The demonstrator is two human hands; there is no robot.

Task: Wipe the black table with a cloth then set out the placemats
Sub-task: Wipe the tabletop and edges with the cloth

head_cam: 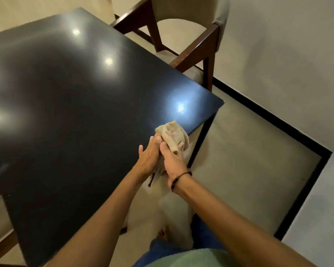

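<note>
Both hands, the left hand and the right hand, grip the bunched cloth at the table edge, the unwiped top lying toward ten o'clock.

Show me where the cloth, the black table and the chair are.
cloth point(172, 132), head view, on its bunched top.
black table point(75, 105), head view, on its bare glossy top.
chair point(197, 49), head view, on its wooden armrest.

Your hands meet at the table's near right edge.
Your left hand and right hand hold the cloth between them over the table; a chair stands behind its far right side.
</note>
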